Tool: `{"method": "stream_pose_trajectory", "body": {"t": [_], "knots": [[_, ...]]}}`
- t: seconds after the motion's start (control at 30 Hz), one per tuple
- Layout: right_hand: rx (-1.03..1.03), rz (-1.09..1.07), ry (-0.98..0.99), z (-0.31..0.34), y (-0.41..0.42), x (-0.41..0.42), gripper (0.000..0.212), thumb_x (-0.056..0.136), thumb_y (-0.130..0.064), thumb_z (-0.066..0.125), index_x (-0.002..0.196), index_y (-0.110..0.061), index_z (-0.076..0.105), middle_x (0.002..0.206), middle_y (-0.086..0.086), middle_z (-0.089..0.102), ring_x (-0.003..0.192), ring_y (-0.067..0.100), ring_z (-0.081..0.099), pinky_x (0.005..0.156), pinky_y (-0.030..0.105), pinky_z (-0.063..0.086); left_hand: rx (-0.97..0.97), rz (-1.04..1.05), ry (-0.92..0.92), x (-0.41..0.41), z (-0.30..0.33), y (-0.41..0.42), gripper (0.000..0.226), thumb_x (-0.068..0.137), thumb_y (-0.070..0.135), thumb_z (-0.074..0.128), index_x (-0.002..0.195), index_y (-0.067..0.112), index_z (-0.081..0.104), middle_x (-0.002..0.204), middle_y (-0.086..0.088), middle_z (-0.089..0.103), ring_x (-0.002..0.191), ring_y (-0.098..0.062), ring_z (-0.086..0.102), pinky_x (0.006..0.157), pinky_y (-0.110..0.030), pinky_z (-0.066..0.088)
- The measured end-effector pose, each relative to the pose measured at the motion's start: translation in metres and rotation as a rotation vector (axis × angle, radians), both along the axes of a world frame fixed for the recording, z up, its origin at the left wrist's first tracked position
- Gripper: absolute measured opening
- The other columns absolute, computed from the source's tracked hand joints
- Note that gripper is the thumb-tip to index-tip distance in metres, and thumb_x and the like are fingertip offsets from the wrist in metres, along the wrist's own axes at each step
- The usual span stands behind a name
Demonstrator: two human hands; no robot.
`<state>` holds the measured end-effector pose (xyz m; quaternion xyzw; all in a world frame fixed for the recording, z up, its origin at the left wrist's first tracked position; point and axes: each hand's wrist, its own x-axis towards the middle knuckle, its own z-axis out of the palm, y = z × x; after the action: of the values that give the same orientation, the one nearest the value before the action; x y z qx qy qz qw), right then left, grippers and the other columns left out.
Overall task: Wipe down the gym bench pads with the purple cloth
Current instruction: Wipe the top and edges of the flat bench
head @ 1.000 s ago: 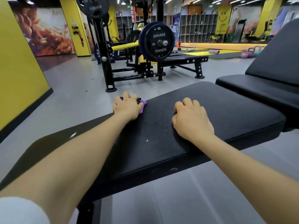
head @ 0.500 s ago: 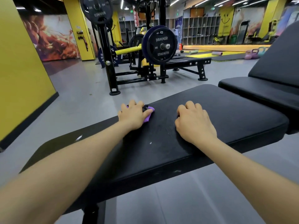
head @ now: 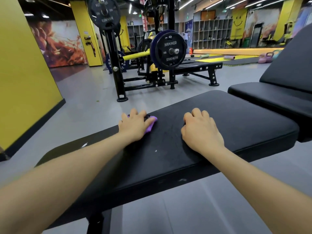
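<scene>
A black rack (head: 114, 65) stands on the grey floor (head: 84, 98), a plate (head: 103, 12) hung high on it. Just to its right a plate marked HAMMER STRENGTH (head: 170, 49) sits on a yellow bar (head: 135, 56). A yellow pillar (head: 87, 31) stands before a mural (head: 59, 43). Cubby shelves (head: 211, 34) line the far wall beside a smiley banner (head: 238, 22). Kettlebells (head: 266, 58) rest near yellow mats (head: 212, 59).

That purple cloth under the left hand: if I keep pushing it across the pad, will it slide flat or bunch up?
The purple cloth looks soft and floppy, already crumpled under the left hand, so it will probably bunch rather than stay flat. It seems light; only the hand's pressure likely keeps it on the bench pad.
</scene>
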<state>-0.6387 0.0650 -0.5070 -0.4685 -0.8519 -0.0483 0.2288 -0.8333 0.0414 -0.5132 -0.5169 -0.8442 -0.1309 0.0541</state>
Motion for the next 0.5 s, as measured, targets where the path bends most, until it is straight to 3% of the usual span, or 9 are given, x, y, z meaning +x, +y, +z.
{"method": "stream_pose_trajectory", "body": {"t": [0.17,0.37,0.5], "knots": [[-0.021,-0.003,0.015,0.0,0.001,0.0,0.019,0.094,-0.021,0.036,0.106,-0.012,0.047,0.113,0.006,0.043,0.101,0.026,0.038,0.082,0.032,0.03,0.004,0.049,-0.005,0.003,0.0,0.019,0.053,0.09,0.064,0.03,0.12,0.024,0.045,0.127,-0.008,0.039,0.112,-0.036,0.037,0.09,-0.042,0.034],[0.0,-0.016,0.007,-0.001,0.0,-0.001,0.017,0.094,-0.019,0.037,0.104,-0.012,0.048,0.111,0.006,0.043,0.099,0.026,0.039,0.077,0.031,0.027,-0.046,-0.244,0.006,0.035,0.0,-0.06,0.04,0.091,0.058,0.034,0.11,0.024,0.042,0.11,0.001,0.037,0.1,-0.027,0.036,0.084,-0.037,0.036],[-0.001,-0.014,0.013,-0.001,0.003,-0.001,0.018,0.094,-0.019,0.037,0.106,-0.012,0.049,0.111,0.006,0.043,0.099,0.025,0.038,0.078,0.031,0.028,-0.034,-0.169,-0.037,0.024,0.004,-0.021,0.047,0.089,0.062,0.034,0.115,0.024,0.045,0.122,-0.004,0.04,0.109,-0.033,0.038,0.091,-0.041,0.036]]}}
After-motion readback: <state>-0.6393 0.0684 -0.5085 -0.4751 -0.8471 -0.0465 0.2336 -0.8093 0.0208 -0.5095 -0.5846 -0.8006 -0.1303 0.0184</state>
